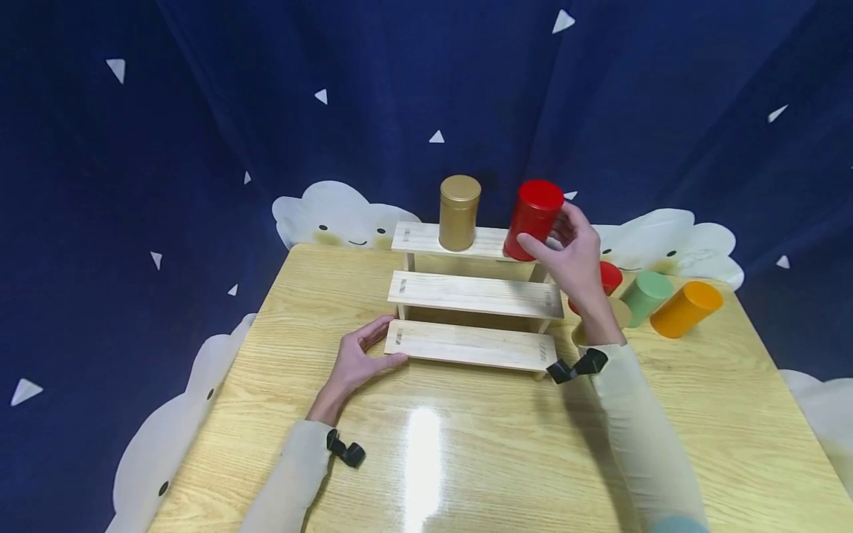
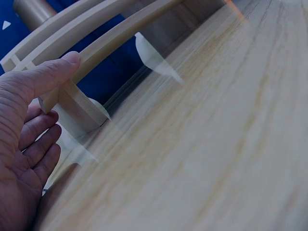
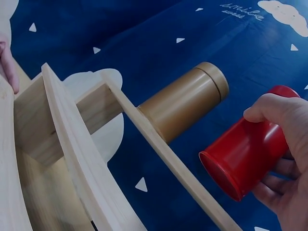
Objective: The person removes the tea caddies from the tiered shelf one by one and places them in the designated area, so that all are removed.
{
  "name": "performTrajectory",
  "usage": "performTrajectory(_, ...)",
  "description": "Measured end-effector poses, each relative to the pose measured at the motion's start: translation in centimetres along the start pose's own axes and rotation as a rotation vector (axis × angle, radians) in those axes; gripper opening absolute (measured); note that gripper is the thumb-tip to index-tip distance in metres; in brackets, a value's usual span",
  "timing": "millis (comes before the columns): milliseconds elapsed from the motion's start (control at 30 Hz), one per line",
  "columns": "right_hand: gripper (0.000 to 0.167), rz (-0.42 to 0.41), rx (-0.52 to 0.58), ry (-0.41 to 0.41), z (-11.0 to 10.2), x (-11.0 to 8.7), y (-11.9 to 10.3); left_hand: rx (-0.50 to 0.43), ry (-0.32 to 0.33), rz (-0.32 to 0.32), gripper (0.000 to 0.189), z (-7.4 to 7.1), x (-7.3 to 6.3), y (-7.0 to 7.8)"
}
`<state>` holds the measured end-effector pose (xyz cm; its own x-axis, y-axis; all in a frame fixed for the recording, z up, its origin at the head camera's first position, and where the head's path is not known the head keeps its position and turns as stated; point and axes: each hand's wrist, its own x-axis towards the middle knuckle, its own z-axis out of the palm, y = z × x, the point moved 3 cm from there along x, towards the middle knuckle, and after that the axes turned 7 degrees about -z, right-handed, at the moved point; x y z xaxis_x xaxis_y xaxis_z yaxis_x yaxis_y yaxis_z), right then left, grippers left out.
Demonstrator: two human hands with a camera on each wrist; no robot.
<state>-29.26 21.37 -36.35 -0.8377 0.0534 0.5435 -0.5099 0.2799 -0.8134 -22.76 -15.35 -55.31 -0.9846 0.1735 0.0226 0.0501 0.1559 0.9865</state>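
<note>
A three-step wooden rack [image 1: 474,295] stands on the table. My right hand [image 1: 574,248] grips a red canister [image 1: 535,218] at the right end of the top step. In the right wrist view the red canister [image 3: 250,151] is tilted, its base clear of the top board. A gold canister [image 1: 460,213] stands upright on the top step, left of the red one. My left hand [image 1: 360,355] holds the left end of the lowest step; in the left wrist view its thumb [image 2: 57,72] lies on the board with the fingers curled beneath.
Right of the rack, partly behind my right forearm, are another red canister [image 1: 610,277] and a gold one [image 1: 620,312]. Beside them stand a green canister [image 1: 648,297] and an orange canister [image 1: 686,309]. A dark blue curtain [image 1: 373,66] with white clouds hangs behind the table [image 1: 493,451].
</note>
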Motion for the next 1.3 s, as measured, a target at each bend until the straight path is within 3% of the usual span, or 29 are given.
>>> performTrajectory(367, 0.064, -0.029, -0.036, 0.03, -1.0, -1.2, -0.8, -0.004, 0.007, -0.003, 0.08, 0.1, 0.0, -0.1)
performTrajectory(667, 0.059, -0.048, 0.003, 0.062, -2.3, -2.3, -1.2, -0.002, 0.012, 0.0, 0.077, 0.0, 0.1, -0.2)
performTrajectory(1067, 0.061, -0.01, -0.006, 0.109, -4.5, -3.8, -0.9, 0.0, 0.013, -0.012, 0.078, 0.0, -0.1, -0.2)
performTrajectory(1300, 0.063, 0.056, -0.066, 0.144, -6.0, -4.9, -0.4, -0.013, 0.01, -0.013, 0.078, 0.0, 0.0, -0.2)
